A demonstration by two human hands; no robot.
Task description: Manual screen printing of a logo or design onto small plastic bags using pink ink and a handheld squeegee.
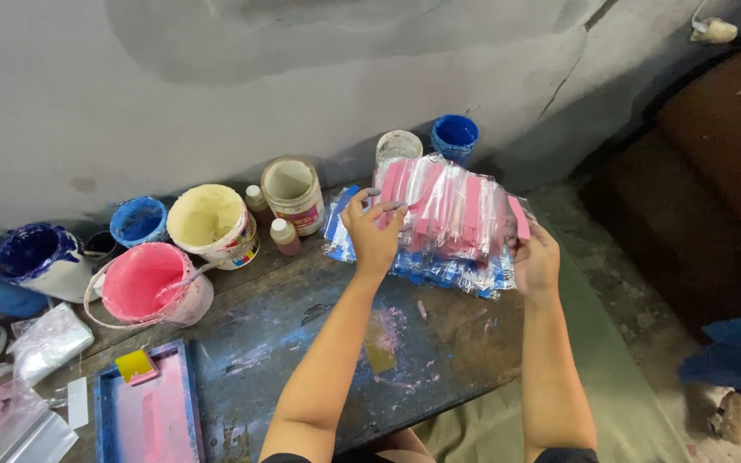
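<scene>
Both hands hold up a thick stack of clear plastic packets (pixel 452 210) with pink strips inside, above the far right part of a paint-stained blue table (pixel 302 343). My left hand (pixel 372 231) grips the stack's left side, thumb on top. At the lower right corner, my right hand (pixel 538 261) supports it from below. Under the pink stack lies a pile of blue and clear packets (pixel 439 273) on the table.
Paint pots crowd the back left: a pink bucket (pixel 149 285), a cream tub (pixel 209 221), blue pots (pixel 139 220) (pixel 454 137), a white tub (pixel 293 193) and two small bottles (pixel 285 236). A blue-framed pink screen (pixel 149 411) lies at the front left, with plastic bags (pixel 45 343) beside it.
</scene>
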